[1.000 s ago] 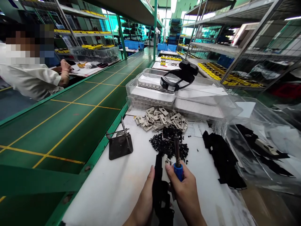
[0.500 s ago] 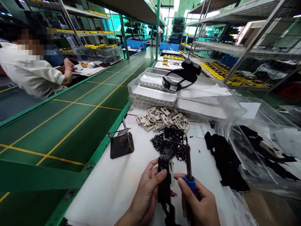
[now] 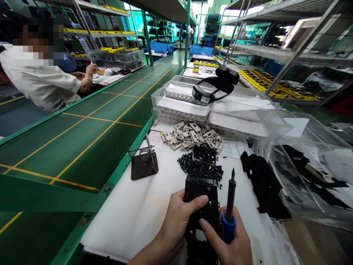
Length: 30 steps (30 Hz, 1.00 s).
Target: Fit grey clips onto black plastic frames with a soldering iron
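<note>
Fingers of the left hand grip a black plastic frame; the right hand grips a soldering iron, near the worktop's front edge.

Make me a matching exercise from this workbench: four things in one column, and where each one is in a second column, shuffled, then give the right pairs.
Things:
1. Soldering iron
2. Black plastic frame
3. Metal stand
4. Beige plastic parts

Places:
A. Heaped just in front of the clear trays
B. Held in the left hand
C. Standing near the left edge of the white bench
D. Held in the right hand

Right pairs: 1-D, 2-B, 3-C, 4-A.
</note>
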{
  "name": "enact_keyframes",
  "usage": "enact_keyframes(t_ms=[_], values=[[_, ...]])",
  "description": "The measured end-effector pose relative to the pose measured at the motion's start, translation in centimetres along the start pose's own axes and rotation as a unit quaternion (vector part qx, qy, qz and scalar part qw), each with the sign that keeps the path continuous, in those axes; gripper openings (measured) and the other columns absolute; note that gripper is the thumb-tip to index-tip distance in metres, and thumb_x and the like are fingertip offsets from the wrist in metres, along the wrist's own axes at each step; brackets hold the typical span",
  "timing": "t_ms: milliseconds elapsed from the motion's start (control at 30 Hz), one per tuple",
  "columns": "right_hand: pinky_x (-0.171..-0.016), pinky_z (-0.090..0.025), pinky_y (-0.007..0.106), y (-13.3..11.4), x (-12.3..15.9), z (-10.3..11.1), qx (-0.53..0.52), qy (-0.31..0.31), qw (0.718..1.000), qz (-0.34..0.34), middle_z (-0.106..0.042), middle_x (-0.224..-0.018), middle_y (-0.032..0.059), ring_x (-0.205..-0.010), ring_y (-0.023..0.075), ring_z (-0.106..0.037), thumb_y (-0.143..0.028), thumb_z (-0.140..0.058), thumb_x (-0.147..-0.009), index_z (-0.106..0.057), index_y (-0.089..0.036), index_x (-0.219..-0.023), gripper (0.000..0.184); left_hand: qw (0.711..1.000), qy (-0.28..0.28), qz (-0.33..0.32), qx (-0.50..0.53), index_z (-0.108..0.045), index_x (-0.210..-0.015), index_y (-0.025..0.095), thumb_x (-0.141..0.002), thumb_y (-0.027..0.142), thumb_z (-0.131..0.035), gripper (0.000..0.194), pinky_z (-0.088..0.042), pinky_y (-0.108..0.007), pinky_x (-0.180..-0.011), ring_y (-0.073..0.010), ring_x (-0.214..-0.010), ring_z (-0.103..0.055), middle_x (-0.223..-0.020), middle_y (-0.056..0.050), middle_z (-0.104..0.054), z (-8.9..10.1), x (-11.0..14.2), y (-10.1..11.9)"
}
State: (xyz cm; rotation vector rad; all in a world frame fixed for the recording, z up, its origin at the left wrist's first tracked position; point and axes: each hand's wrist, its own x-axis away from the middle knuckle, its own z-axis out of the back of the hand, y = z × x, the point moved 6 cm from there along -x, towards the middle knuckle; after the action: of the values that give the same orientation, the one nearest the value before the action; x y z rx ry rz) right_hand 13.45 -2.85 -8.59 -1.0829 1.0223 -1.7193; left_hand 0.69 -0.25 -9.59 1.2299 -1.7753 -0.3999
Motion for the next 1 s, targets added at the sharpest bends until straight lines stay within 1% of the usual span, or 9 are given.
enact_keyframes(t_ms=[100, 200, 300, 400, 467, 600, 733, 867, 1000], values=[[-0.055, -0.044, 0.026, 0.0, 0.0, -0.3, -0.059, -0.013, 0.998, 0.004, -0.058, -0.062, -0.0044, -0.056, 0.0152, -0.054, -0.055, -0.074, -0.068, -0.052, -0.024, -0.079, 0.040, 1.000, 0.002, -0.018, -0.022, -0.068, -0.087, 0.009, -0.075, 0.036, -0.079, 0.031, -0.052, -0.026, -0.064, -0.0174, -0.069, -0.066, -0.078, -0.009, -0.073, 0.1, 0.0, 0.2], [-0.056, -0.040, 0.025, 0.1, -0.3, 0.0, -0.123, -0.017, 0.992, -0.003, -0.055, -0.063, -0.0061, -0.057, 0.0127, -0.051, -0.051, -0.078, -0.067, -0.047, -0.023, -0.076, 0.043, 0.998, -0.030, -0.035, -0.044, -0.071, -0.093, 0.009, -0.081, 0.040, -0.073, 0.033, -0.053, -0.029, -0.072, -0.0195, -0.076, -0.068, -0.087, -0.011, -0.075, 0.0, 0.1, 0.7], [-0.052, -0.035, 0.023, 0.5, -0.4, 0.0, -0.170, -0.040, 0.984, -0.021, -0.048, -0.061, -0.0080, -0.055, 0.0105, -0.045, -0.048, -0.080, -0.067, -0.042, -0.024, -0.076, 0.046, 0.995, -0.053, -0.058, -0.069, -0.072, -0.098, 0.010, -0.082, 0.037, -0.073, 0.031, -0.052, -0.031, -0.079, -0.0210, -0.085, -0.068, -0.092, -0.011, -0.075, 0.0, 0.4, 1.5], [-0.050, -0.033, 0.024, 0.9, -0.2, -0.4, -0.198, -0.056, 0.978, -0.025, -0.044, -0.060, -0.0083, -0.053, 0.0100, -0.041, -0.046, -0.080, -0.068, -0.040, -0.024, -0.075, 0.046, 0.993, -0.066, -0.065, -0.073, -0.071, -0.095, 0.010, -0.081, 0.034, -0.074, 0.028, -0.052, -0.031, -0.079, -0.0212, -0.084, -0.067, -0.091, -0.010, -0.075, 0.0, 0.4, 1.7], [-0.051, -0.033, 0.024, 1.2, 0.0, -0.5, -0.186, -0.032, 0.982, -0.010, -0.044, -0.061, -0.0077, -0.054, 0.0108, -0.042, -0.046, -0.079, -0.069, -0.039, -0.024, -0.074, 0.046, 0.994, -0.066, -0.058, -0.064, -0.070, -0.091, 0.010, -0.081, 0.036, -0.073, 0.028, -0.052, -0.031, -0.074, -0.0207, -0.079, -0.067, -0.088, -0.010, -0.075, 0.0, 0.1, 1.3], [-0.053, -0.035, 0.026, 1.4, 0.5, -0.4, -0.134, 0.036, 0.990, 0.006, -0.054, -0.067, -0.0042, -0.063, 0.0152, -0.051, -0.048, -0.079, -0.068, -0.040, -0.024, -0.073, 0.046, 0.995, -0.058, -0.056, -0.055, -0.067, -0.087, 0.010, -0.080, 0.037, -0.074, 0.029, -0.052, -0.029, -0.067, -0.0192, -0.072, -0.066, -0.081, -0.010, -0.073, 0.2, -0.6, 0.5], [-0.054, -0.036, 0.027, 1.0, 0.3, -0.8, -0.132, 0.008, 0.991, 0.009, -0.055, -0.067, -0.0035, -0.061, 0.0156, -0.050, -0.048, -0.078, -0.069, -0.040, -0.024, -0.072, 0.045, 0.993, -0.054, -0.092, -0.054, -0.066, -0.091, 0.011, -0.083, 0.038, -0.072, 0.029, -0.052, -0.028, -0.068, -0.0178, -0.074, -0.064, -0.083, -0.009, -0.072, 0.3, -0.6, 0.6], [-0.052, -0.032, 0.027, 0.9, 0.1, -1.3, -0.141, -0.034, 0.989, 0.011, -0.047, -0.061, -0.0067, -0.055, 0.0127, -0.043, -0.049, -0.077, -0.069, -0.041, -0.024, -0.071, 0.044, 0.991, -0.036, -0.112, -0.063, -0.065, -0.091, 0.012, -0.083, 0.039, -0.071, 0.029, -0.051, -0.025, -0.065, -0.0158, -0.073, -0.062, -0.082, -0.007, -0.072, 0.4, -0.1, 1.0], [-0.049, -0.025, 0.026, 1.2, 0.4, -0.5, -0.080, 0.018, 0.996, 0.018, -0.037, -0.055, -0.0092, -0.050, 0.0111, -0.036, -0.050, -0.076, -0.069, -0.035, -0.025, -0.068, 0.048, 0.988, -0.057, -0.122, -0.078, -0.064, -0.091, 0.011, -0.084, 0.042, -0.070, 0.032, -0.051, -0.025, -0.064, -0.0162, -0.072, -0.063, -0.080, -0.006, -0.071, -0.1, 0.2, 1.4]])
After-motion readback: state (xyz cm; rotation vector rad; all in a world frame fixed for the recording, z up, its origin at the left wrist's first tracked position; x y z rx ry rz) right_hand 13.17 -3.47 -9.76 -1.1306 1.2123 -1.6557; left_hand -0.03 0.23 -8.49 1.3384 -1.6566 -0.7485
